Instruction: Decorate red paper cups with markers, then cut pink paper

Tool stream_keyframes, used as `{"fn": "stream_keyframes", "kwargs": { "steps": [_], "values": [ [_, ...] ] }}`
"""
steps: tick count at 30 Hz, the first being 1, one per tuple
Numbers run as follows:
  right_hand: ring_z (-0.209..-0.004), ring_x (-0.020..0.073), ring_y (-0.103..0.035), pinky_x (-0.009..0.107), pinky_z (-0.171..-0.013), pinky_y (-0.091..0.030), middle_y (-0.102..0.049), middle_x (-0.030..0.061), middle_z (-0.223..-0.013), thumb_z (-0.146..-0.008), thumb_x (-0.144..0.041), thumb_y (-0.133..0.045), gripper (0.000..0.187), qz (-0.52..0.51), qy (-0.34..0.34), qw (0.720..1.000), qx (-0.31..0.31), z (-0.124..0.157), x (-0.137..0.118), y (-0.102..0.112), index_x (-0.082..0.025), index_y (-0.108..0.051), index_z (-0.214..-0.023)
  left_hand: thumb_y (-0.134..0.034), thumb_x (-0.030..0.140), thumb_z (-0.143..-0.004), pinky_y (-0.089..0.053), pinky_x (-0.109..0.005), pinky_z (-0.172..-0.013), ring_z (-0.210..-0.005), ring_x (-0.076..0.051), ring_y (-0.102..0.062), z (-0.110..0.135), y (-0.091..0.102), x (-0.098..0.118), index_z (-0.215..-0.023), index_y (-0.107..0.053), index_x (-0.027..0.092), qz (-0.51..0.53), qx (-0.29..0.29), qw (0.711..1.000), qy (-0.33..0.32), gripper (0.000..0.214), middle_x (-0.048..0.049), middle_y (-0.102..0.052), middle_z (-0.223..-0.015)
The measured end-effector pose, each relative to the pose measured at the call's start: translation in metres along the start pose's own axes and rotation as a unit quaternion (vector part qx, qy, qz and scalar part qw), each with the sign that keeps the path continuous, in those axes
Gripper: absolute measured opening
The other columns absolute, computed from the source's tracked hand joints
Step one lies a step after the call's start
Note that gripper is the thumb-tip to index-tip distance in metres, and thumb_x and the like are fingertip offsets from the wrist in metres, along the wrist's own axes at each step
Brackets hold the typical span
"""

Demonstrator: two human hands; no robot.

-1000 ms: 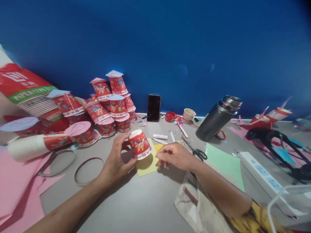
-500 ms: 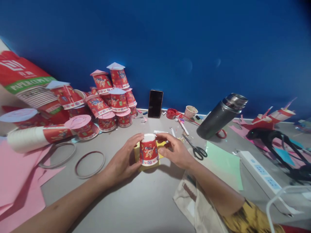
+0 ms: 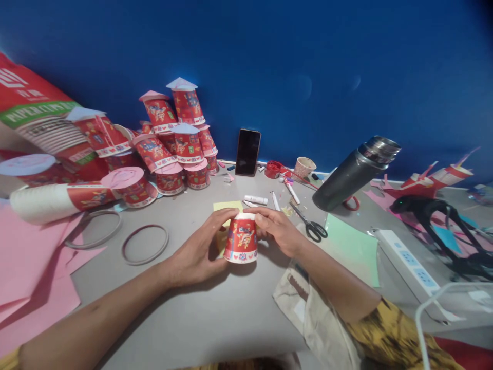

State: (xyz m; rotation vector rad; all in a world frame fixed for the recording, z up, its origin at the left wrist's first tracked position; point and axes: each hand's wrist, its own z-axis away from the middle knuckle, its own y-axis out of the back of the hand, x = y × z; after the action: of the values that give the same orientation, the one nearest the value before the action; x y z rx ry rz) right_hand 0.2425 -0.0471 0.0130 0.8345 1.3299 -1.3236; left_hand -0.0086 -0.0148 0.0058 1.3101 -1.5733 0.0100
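An upside-down red printed paper cup [image 3: 241, 239] stands on the grey table [image 3: 200, 313], held between both hands. My left hand [image 3: 200, 249] curls round its left side, fingers reaching the upturned base. My right hand [image 3: 275, 228] grips the base from the right. A yellow paper square [image 3: 225, 207] lies behind and partly under the cup and my left hand.
A pile of decorated red cups [image 3: 173, 144] rises at back left beside a cup sleeve [image 3: 54, 198], pink paper [image 3: 31, 277] and two rings [image 3: 144, 244]. Phone [image 3: 247, 152], scissors [image 3: 311, 226], flask [image 3: 352, 172], green sheet [image 3: 352, 249], power strip [image 3: 408, 262] and cloth bag [image 3: 319, 324] sit right.
My left hand turned the tilted cup mouth-down onto the yellow paper; my right hand left the paper and took the cup's base. Cup and hands came slightly nearer.
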Motion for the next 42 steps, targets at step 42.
{"fn": "stream_keyframes", "kwargs": {
  "steps": [42],
  "values": [
    [-0.075, 0.0172, -0.070, 0.029, -0.074, -0.057, -0.080, 0.0037, -0.088, -0.064, -0.063, -0.104, 0.061, -0.096, -0.074, 0.991, -0.061, 0.001, 0.005, 0.003, -0.019, -0.080, -0.098, -0.090, 0.040, -0.085, -0.054, -0.060, -0.122, -0.154, -0.042, -0.050, 0.005, 0.002, -0.003, -0.168, -0.034, 0.033, 0.015, -0.031, 0.999, 0.043, 0.101, -0.0167, -0.046, -0.163]
  ]
}}
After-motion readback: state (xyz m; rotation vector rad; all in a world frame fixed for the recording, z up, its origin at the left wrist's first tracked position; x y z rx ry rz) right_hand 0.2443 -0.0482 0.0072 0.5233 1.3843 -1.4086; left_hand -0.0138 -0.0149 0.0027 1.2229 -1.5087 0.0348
